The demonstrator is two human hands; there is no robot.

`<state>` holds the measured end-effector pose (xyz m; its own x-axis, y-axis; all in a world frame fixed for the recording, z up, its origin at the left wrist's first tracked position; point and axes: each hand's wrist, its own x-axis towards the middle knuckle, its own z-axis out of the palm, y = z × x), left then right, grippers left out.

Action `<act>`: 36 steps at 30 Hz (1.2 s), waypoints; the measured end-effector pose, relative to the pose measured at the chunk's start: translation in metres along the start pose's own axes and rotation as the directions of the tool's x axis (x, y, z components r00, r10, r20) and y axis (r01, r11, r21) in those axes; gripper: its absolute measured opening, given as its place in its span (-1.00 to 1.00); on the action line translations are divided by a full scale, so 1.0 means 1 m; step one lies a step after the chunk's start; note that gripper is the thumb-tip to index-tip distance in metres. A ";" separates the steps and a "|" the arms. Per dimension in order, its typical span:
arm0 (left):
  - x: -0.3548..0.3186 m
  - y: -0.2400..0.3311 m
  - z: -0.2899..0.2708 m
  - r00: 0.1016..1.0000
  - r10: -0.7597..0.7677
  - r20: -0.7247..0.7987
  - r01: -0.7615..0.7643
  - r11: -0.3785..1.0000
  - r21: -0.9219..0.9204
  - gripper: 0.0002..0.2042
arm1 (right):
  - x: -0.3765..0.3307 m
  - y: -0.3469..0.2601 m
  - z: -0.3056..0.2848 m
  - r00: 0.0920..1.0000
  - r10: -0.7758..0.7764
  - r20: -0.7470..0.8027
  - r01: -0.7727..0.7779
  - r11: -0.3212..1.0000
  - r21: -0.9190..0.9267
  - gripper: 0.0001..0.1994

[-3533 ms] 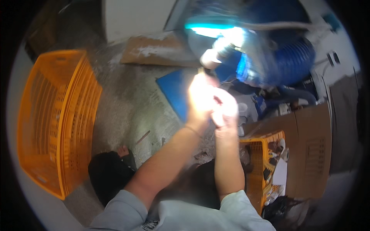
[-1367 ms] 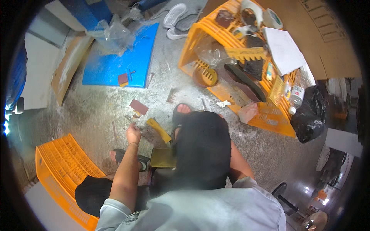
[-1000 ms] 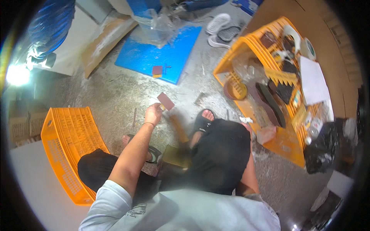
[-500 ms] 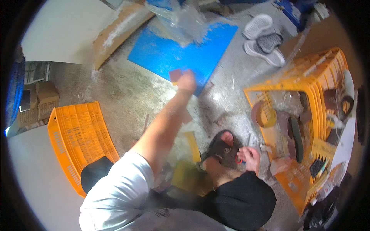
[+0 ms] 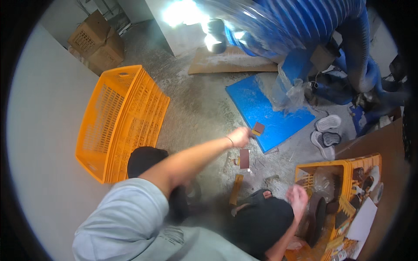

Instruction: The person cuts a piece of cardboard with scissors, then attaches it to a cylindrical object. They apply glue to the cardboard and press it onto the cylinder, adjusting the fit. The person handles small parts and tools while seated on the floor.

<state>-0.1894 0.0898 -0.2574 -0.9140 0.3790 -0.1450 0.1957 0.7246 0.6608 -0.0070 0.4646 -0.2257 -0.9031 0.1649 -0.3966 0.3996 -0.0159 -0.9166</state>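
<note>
My left arm reaches forward, and my left hand [image 5: 241, 136] is closed at the near edge of a blue board [image 5: 278, 132] on the floor. A small reddish-brown piece with a yellow edge, like sandpaper [image 5: 258, 128], sticks out past its fingertips over the board. Just below, another reddish-brown rectangle [image 5: 244, 158] lies on the floor. By my right knee, my right hand [image 5: 297, 196] is raised beside an orange crate, its fingers curled and slightly blurred. Whatever it holds cannot be made out.
Nested orange crates [image 5: 117, 124] stand at left. The right orange crate [image 5: 348, 167] holds abrasive belts and plastic. Shoe soles [image 5: 328, 123] lie beyond it. A yellow strip [image 5: 236, 189] is near my foot. Blue ribbed hose [image 5: 313, 21] and clear plastic [image 5: 289, 93] hang over the board.
The view has swung, bringing the blue hose and a bright lamp into sight. Red-handled scissors seen in my right hand earlier no longer show. My left hand still has the sandpaper piece.
</note>
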 end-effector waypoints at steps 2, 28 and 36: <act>-0.030 0.011 -0.075 0.985 -0.168 -0.029 0.154 0.952 -0.266 -0.65 | -0.003 -0.060 0.036 0.992 -0.121 0.037 0.117 0.989 0.092 -0.77; -0.086 0.069 -0.307 0.613 -0.214 -0.761 -0.287 0.837 -0.466 -0.84 | 0.079 -0.265 0.401 0.783 -0.290 0.551 -0.343 0.537 0.771 -0.41; -0.079 0.079 -0.301 0.590 -0.195 -0.784 -0.410 0.764 -0.499 -0.82 | 0.079 -0.275 0.404 0.753 -0.371 0.543 -0.346 0.480 0.806 -0.40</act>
<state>-0.2087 -0.0568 0.0279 -0.8559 -0.3686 0.3628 0.3470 0.1109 0.9313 -0.2520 0.0834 -0.0263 -0.9139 -0.4058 0.0130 0.3769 -0.8599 -0.3442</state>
